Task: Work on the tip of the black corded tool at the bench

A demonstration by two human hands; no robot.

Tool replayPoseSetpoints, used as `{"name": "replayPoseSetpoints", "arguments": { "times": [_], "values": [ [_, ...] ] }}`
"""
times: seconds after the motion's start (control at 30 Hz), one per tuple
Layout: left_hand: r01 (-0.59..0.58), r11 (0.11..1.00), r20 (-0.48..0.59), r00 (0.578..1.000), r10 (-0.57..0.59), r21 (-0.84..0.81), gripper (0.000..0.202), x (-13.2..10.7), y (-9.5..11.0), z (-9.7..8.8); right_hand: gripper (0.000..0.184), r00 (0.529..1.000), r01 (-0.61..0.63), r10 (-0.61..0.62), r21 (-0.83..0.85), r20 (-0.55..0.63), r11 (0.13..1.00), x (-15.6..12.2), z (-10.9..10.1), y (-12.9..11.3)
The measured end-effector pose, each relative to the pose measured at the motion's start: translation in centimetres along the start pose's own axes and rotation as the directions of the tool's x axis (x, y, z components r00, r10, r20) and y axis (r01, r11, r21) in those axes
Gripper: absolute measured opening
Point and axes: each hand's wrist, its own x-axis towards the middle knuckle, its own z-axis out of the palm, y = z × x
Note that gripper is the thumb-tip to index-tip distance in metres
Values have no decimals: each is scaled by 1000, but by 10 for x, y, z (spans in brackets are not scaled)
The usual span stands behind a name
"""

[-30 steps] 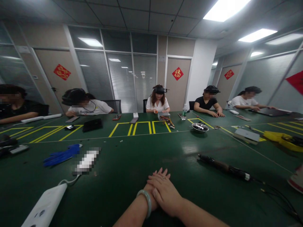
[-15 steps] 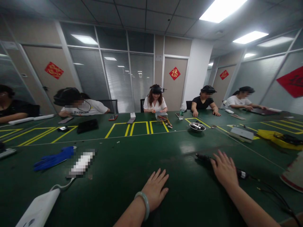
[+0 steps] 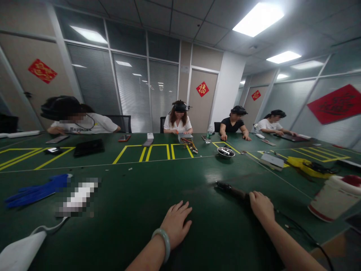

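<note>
My left hand (image 3: 175, 223) lies flat on the green table (image 3: 135, 195), fingers spread, a pale green bangle (image 3: 162, 242) on its wrist. It holds nothing. My right hand (image 3: 261, 205) is closed around the near end of a long dark corded tool (image 3: 229, 189) that lies on the table to the right. The tool's black tip points left and away from me. Its cable (image 3: 299, 227) trails off to the right past my forearm.
A white tub (image 3: 331, 197) stands at the right. A blue glove (image 3: 35, 190) and a white power strip (image 3: 19, 252) lie at the left. A metal bowl (image 3: 225, 152) sits mid-table among yellow tape lines. Several people sit along the far side.
My hands were clasped together a second ago. The right hand moved right to the tool and has closed on it. The view has turned right, bringing the white tub into sight.
</note>
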Motion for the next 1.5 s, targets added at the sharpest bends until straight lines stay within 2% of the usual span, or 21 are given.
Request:
{"name": "replayPoseSetpoints", "arguments": {
  "times": [0.07, 0.17, 0.27, 0.33, 0.43, 0.5, 0.57, 0.67, 0.77, 0.9, 1.03, 1.2, 1.37, 1.5],
  "values": [
    [31, 1000, -86, 996, -31, -1, 40, 3, 5, -1, 42, 997, 80, -80, 16, -16, 997, -14, -1, -37],
    [-17, 1000, -223, 975, 21, 17, 39, 6, 11, -1, 35, 972, 233, -231, 33, -42, 972, -40, -3, -105],
    [-87, 993, -306, 946, 107, 79, 55, 6, 9, 2, 31, 945, 327, -323, 106, -53, 939, -67, -4, -171],
    [-94, 988, -336, 933, 130, 119, 68, 6, 3, 4, 30, 933, 358, -358, 195, -39, 913, -83, -5, -207],
    [-84, 985, -342, 930, 132, 154, 82, 6, -7, 8, 32, 922, 369, -386, 338, -17, 866, -102, -6, -246],
    [-74, 985, -332, 935, 122, 154, 87, 7, -12, 10, 34, 908, 389, -417, 418, -25, 821, -109, -7, -259],
    [-57, 987, -324, 941, 103, 148, 89, 10, -17, 12, 36, 887, 418, -460, 508, -47, 753, -113, -10, -259],
    [-36, 988, -291, 953, 80, 152, 83, 17, -23, 15, 37, 863, 446, -497, 601, -92, 664, -116, -20, -237],
    [-42, 986, -237, 968, 80, 162, 70, 25, -26, 13, 31, 862, 466, -496, 543, -103, 698, -121, -30, -198],
    [-25, 991, -233, 971, 55, 130, 56, 32, -23, 3, 21, 850, 458, -526, 454, 29, 764, -132, -31, -148],
    [24, 994, -232, 973, 2, 109, 54, 34, -16, -6, 28, 844, 451, -530, 429, 80, 783, -140, -25, -121],
    [48, 989, -170, 985, -24, 138, 58, 29, -13, -14, 28, 887, 438, -461, 338, -13, 833, -146, -25, -114],
    [39, 992, -151, 988, -21, 118, 62, 25, -11, -20, 11, 894, 416, -448, 312, 34, 854, -149, -27, -121],
    [49, 992, -134, 990, -34, 114, 64, 20, -12, -23, 12, 895, 395, -442, 349, 65, 850, -149, -21, -131]
  ]
}}
